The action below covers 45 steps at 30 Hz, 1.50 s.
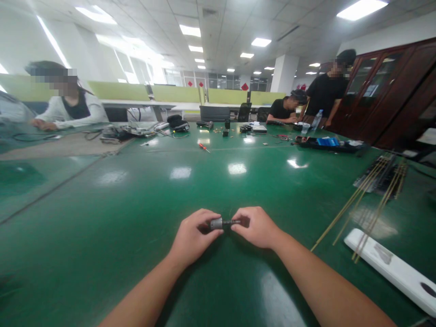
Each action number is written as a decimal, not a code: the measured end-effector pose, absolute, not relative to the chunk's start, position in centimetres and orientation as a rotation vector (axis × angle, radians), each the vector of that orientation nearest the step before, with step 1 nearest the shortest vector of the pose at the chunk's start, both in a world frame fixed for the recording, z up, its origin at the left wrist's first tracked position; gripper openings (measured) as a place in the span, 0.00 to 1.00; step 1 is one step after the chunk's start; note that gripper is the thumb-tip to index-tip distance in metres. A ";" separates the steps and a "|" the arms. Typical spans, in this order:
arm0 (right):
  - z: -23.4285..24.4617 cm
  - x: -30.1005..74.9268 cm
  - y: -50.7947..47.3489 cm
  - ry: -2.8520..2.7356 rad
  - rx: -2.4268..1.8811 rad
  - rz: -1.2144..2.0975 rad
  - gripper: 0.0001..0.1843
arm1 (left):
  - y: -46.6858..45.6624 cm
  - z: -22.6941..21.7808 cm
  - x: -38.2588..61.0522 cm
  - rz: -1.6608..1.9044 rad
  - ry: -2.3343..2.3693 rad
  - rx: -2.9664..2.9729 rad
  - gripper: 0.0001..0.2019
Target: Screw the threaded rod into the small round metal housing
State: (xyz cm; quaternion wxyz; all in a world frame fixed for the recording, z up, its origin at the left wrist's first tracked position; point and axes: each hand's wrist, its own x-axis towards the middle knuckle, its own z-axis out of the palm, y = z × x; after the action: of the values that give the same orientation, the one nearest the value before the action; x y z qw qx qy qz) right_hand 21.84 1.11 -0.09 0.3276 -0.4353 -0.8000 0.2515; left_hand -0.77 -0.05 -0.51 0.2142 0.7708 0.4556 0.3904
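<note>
Just above the green tabletop, my left hand (193, 236) grips a small grey metal cylinder (216, 223) between thumb and fingers. A thin, dark, ribbed shaft (227, 223) sticks out of the cylinder's right end. My right hand (256, 227) pinches the far tip of that shaft with thumb and forefinger. Cylinder and shaft lie in one line, roughly level, between the two hands. The left end of the cylinder is hidden in my left palm, and the part is too small to name its exact kind.
On the green table (143, 195), an orange-handled screwdriver (204, 147) lies farther off. To the right are thin brass-coloured rods (350, 204), a long white case (391, 268) and a black tray (327, 144). A water bottle (317, 119) stands behind. People sit and stand around the far side.
</note>
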 end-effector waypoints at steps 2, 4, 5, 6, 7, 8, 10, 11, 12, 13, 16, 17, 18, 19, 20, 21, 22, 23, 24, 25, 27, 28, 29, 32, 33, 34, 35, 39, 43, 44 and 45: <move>-0.2 21.9 1.2 -2.094 -1.142 0.661 0.03 | -0.1 -0.4 -0.8 1.084 1.265 2.136 0.11; -0.3 21.9 1.2 -2.091 -1.143 0.663 0.03 | -0.1 -0.3 -0.8 1.087 1.264 2.131 0.11; -0.3 22.0 1.2 -2.090 -1.143 0.661 0.03 | -0.1 -0.3 -0.7 1.087 1.264 2.126 0.11; -0.3 22.0 1.2 -2.089 -1.143 0.658 0.03 | -0.1 -0.3 -0.7 1.089 1.265 2.121 0.11; -0.2 22.0 1.2 -2.090 -1.143 0.654 0.03 | -0.1 -0.3 -0.7 1.089 1.266 2.117 0.11; -0.2 22.0 1.2 -2.090 -1.145 0.652 0.03 | -0.1 -0.3 -0.7 1.089 1.268 2.115 0.11; -0.1 22.1 1.2 -2.094 -1.150 0.647 0.03 | -0.1 -0.4 -0.7 1.089 1.272 2.117 0.11; 0.0 22.1 1.2 -2.095 -1.154 0.645 0.03 | -0.1 -0.4 -0.7 1.091 1.271 2.119 0.11; 0.0 22.1 1.1 -2.094 -1.159 0.646 0.03 | -0.1 -0.4 -0.7 1.092 1.268 2.121 0.11; 0.0 22.1 1.1 -2.094 -1.162 0.647 0.03 | -0.1 -0.3 -0.7 1.093 1.262 2.122 0.11; 0.1 22.1 1.1 -2.093 -1.169 0.656 0.03 | -0.1 -0.2 -0.6 1.095 1.250 2.117 0.11; 0.1 22.1 1.1 -2.092 -1.170 0.659 0.03 | -0.1 -0.2 -0.6 1.097 1.252 2.115 0.11; 0.1 22.1 1.1 -2.092 -1.171 0.661 0.03 | -0.1 -0.1 -0.5 1.099 1.255 2.115 0.11; 0.1 22.1 1.1 -2.093 -1.173 0.661 0.03 | -0.1 -0.1 -0.5 1.102 1.259 2.117 0.11; 0.1 22.1 1.1 -2.094 -1.175 0.660 0.03 | -0.1 -0.1 -0.5 1.104 1.261 2.120 0.11; 0.1 22.1 1.1 -2.094 -1.175 0.658 0.03 | -0.1 -0.1 -0.4 1.106 1.262 2.125 0.11; 0.1 22.1 1.1 -2.094 -1.175 0.657 0.03 | -0.1 -0.1 -0.4 1.105 1.261 2.127 0.11; 0.1 22.1 1.2 -2.093 -1.173 0.657 0.03 | -0.1 -0.1 -0.4 1.105 1.260 2.128 0.11; 0.1 22.1 1.2 -2.092 -1.171 0.660 0.03 | -0.1 -0.1 -0.4 1.107 1.261 2.127 0.11; 0.1 22.2 1.2 -2.088 -1.168 0.662 0.03 | -0.1 -0.1 -0.4 1.108 1.264 2.126 0.12; 0.1 22.2 1.3 -2.085 -1.165 0.670 0.03 | -0.1 -0.2 -0.5 1.109 1.268 2.127 0.12; 0.1 22.2 1.3 -2.084 -1.165 0.674 0.03 | -0.1 -0.2 -0.5 1.109 1.270 2.127 0.12; 0.1 22.2 1.3 -2.083 -1.167 0.675 0.04 | -0.1 -0.2 -0.5 1.109 1.271 2.128 0.11; 0.2 22.2 1.2 -2.083 -1.178 0.672 0.04 | -0.1 -0.2 -0.5 1.115 1.272 2.126 0.12; 0.2 22.2 1.2 -2.083 -1.181 0.669 0.04 | -0.1 -0.2 -0.5 1.118 1.273 2.126 0.12; 0.3 22.3 1.1 -2.084 -1.183 0.667 0.03 | -0.1 -0.1 -0.5 1.121 1.274 2.125 0.12; 0.3 22.3 1.1 -2.087 -1.182 0.664 0.03 | -0.1 -0.1 -0.5 1.122 1.277 2.125 0.12; 0.3 22.3 1.2 -2.092 -1.173 0.653 0.03 | -0.1 0.1 -0.5 1.119 1.287 2.123 0.12; 0.3 22.3 1.2 -2.095 -1.180 0.662 0.04 | -0.1 0.0 -0.5 1.127 1.289 2.126 0.12; 0.3 22.3 1.2 -2.095 -1.182 0.665 0.04 | -0.1 -0.1 -0.5 1.134 1.285 2.130 0.12; 0.3 22.4 1.3 -2.094 -1.185 0.668 0.04 | -0.1 -0.1 -0.5 1.140 1.282 2.134 0.12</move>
State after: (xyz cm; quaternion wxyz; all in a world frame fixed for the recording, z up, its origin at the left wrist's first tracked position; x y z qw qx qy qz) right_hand 22.35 1.26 0.31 0.3168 -0.4500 -0.7955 0.2537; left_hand -0.54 -0.08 -0.09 0.2004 0.7636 0.4586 0.4079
